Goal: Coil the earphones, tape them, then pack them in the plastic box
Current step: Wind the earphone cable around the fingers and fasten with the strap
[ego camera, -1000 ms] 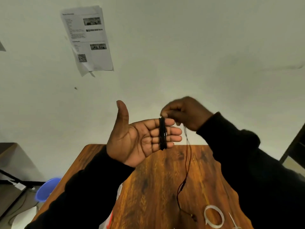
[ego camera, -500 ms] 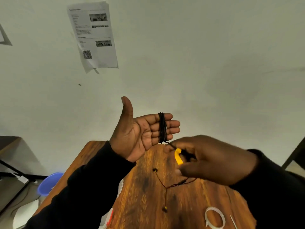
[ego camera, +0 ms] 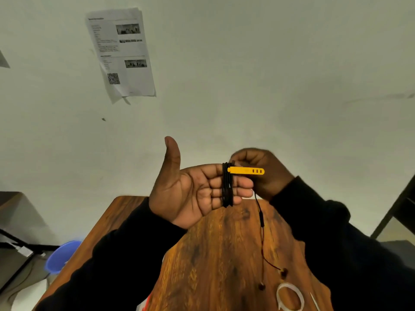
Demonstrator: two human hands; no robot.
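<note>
We record the left hand [ego camera: 193, 189] raised above the bench [ego camera: 224, 254], palm toward the camera, thumb upright and the four fingers extended side by side. Its grip is apart — nothing is pinched; the black earphones [ego camera: 227, 185] sit as several turns wound around the fingers near their tips. A yellow cable tie strap [ego camera: 246, 170] with three slots at its free end projects sideways from the top of the coil, lying across the index finger.

The right hand [ego camera: 262, 171] is just behind the left fingertips, its fingers curled together at the top of the coil. We judge its grip closed on the earphone cord at that point, though the contact itself is partly hidden by the strap and the left fingers.

From below the right hand the loose end of the cord hangs down over the bench, carrying a small inline piece part-way along and ending in two earbuds [ego camera: 283, 272] near the bench surface; we cannot tell whether they touch it.

On the bench, at the lower edge of the view, lies a white ring of tape [ego camera: 289, 297]. A printed sheet [ego camera: 121, 55] hangs on the wall behind, and a blue basin [ego camera: 60, 257] stands on the floor to the left of the bench.
</note>
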